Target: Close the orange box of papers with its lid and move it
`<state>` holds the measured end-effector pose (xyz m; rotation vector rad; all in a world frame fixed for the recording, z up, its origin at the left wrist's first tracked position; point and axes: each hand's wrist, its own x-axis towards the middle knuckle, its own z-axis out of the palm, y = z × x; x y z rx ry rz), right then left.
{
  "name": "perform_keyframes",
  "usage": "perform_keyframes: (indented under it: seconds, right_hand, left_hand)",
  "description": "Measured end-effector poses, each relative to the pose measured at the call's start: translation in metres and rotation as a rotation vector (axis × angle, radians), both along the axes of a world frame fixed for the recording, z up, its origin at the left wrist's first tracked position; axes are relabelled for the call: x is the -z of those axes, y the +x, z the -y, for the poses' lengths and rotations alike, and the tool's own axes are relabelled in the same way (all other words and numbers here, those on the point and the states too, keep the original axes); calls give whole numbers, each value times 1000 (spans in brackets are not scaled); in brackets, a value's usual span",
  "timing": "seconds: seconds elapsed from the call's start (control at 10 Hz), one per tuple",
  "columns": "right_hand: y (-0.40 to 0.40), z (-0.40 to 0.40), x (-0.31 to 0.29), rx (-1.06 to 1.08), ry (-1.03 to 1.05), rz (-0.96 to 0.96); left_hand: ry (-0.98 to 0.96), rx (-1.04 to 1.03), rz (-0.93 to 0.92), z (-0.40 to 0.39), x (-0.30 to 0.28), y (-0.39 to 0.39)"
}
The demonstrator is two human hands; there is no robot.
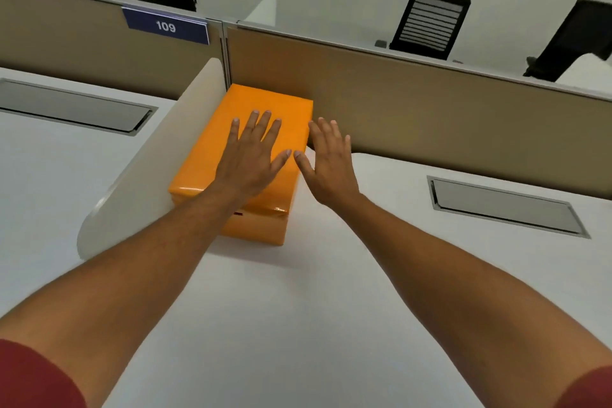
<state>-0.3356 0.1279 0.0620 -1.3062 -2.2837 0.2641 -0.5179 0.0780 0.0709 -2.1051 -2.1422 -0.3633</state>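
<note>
The orange box [261, 228] stands on the white desk in the corner between the white side divider and the tan back partition. Its glossy orange lid [265, 103] sits on top and covers it; no papers show. My left hand [255, 156] lies flat on the lid, palm down with the fingers spread. My right hand [328, 162] hovers just off the box's right side with its fingers apart and holds nothing. Its thumb tip nearly meets my left thumb over the lid's right edge.
A white curved divider [149, 169] runs along the box's left side. The tan partition [430, 109] with a blue "109" sign [165, 26] stands behind it. Grey cable hatches [503, 205] [73, 106] are set into the desk [298, 308] on both sides. Black office chairs [430, 21] stand beyond the partition.
</note>
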Motion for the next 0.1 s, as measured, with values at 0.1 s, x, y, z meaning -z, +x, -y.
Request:
perform_keyframes:
  seconds: [0.1]
  right_hand:
    - [47, -6, -25, 31, 168, 39]
  left_hand:
    - [107, 54, -38, -6, -26, 46]
